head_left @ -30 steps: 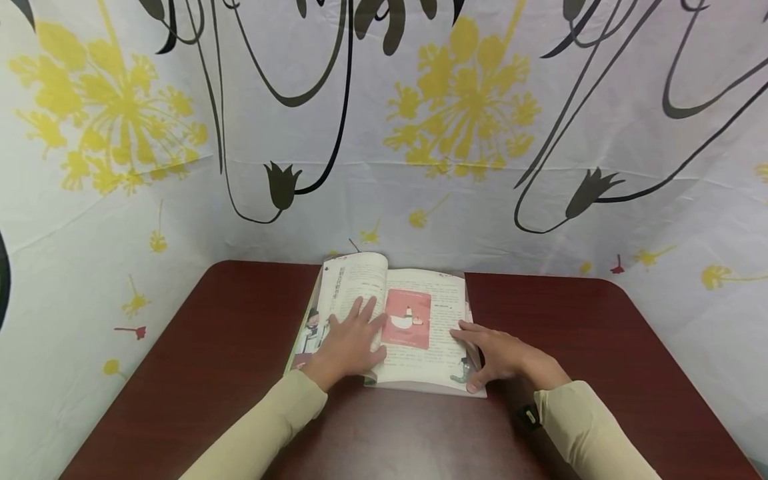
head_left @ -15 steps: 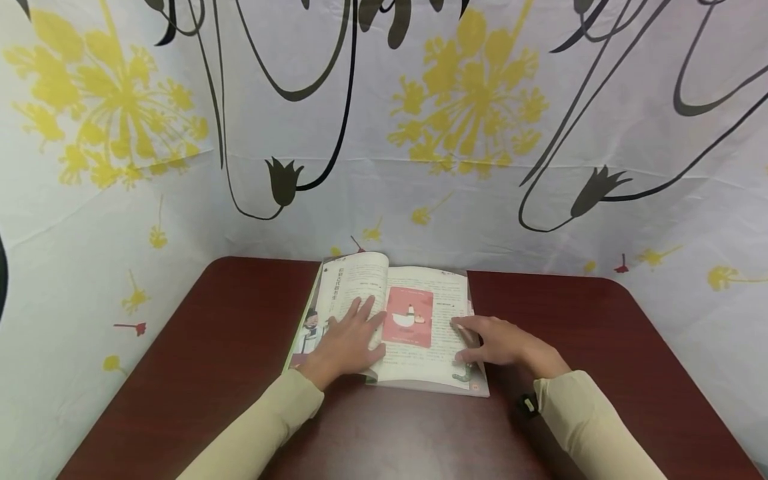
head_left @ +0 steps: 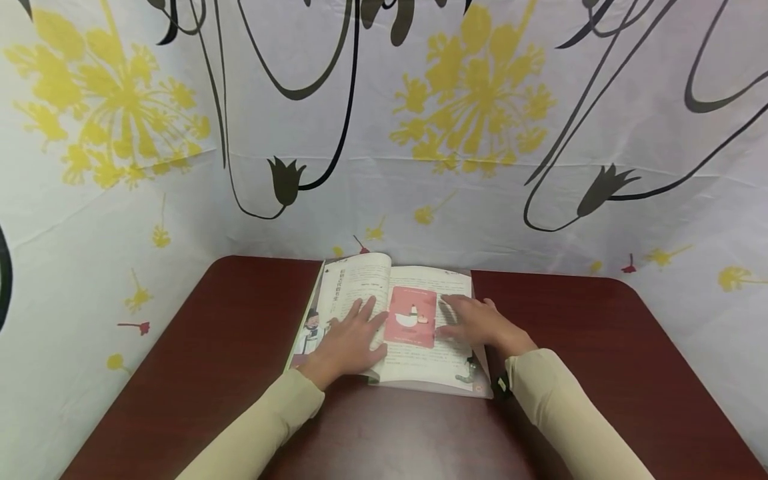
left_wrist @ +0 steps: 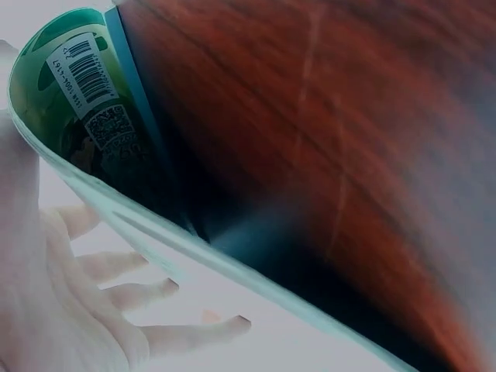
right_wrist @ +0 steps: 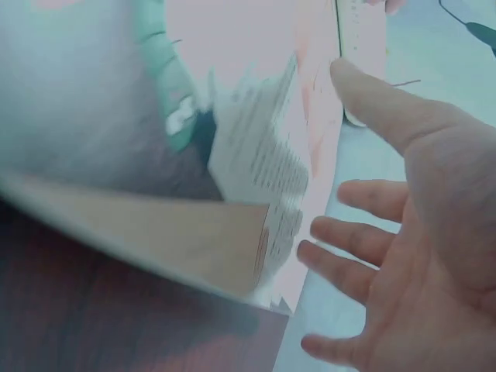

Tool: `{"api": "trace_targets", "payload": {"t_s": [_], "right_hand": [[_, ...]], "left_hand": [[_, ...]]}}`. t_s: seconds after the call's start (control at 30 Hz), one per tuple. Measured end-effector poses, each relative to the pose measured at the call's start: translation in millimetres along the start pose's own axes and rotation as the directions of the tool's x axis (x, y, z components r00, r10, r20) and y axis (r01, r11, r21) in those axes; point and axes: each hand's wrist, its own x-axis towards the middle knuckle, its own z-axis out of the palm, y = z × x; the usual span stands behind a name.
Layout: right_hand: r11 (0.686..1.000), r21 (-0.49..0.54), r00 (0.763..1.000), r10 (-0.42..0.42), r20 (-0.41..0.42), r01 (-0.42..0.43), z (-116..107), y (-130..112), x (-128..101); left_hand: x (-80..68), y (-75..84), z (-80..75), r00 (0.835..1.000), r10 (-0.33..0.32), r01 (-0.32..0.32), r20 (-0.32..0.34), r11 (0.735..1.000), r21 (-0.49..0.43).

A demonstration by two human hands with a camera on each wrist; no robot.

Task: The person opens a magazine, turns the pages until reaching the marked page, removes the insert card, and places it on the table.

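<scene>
Dark-red worktop (head_left: 240,373): open book (head_left: 420,353), left hand (head_left: 348,340) and right hand (head_left: 477,325) flat, fingers spread; best pressed evenly near spine.

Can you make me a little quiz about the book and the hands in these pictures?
1. True or false: the left hand lies flat on the left page of the open book.
2. What colour is the picture panel between the two hands? A) blue B) pink-red C) green
3. Fill in: the right hand rests with straight fingers on the ____ page.

Key
1. True: its fingers are spread on the left page.
2. B: a pink-red panel sits on the right page, near the book's middle.
3. right: it lies on the right page, over the printed text, on the dark red table.
</scene>
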Motion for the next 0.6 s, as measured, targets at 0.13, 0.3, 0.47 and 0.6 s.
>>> {"api": "trace_targets", "payload": {"t_s": [0.13, 0.3, 0.47, 0.6], "right_hand": [[0.998, 0.048, 0.999, -0.050, -0.003, 0.050, 4.0, -3.9, 15.4], [0.995, 0.096, 0.999, -0.045, 0.024, 0.042, 10.4, -7.7, 29.1], [0.997, 0.076, 0.999, -0.025, 0.029, 0.023, 13.4, -10.5, 37.2], [0.999, 0.042, 0.999, -0.028, 0.029, 0.026, 13.9, -11.5, 41.9]], "left_hand": [[1.1, 0.6, -0.4, 1.000, 0.007, -0.007, 0.007, 1.000, -0.001], [1.5, 1.7, -0.6, 1.000, 0.013, -0.013, 0.015, 1.000, -0.005], [1.0, 1.6, -0.1, 1.000, 0.012, -0.012, 0.014, 1.000, -0.003], [0.3, 1.1, -0.1, 1.000, 0.007, -0.007, 0.021, 1.000, 0.010]]}}
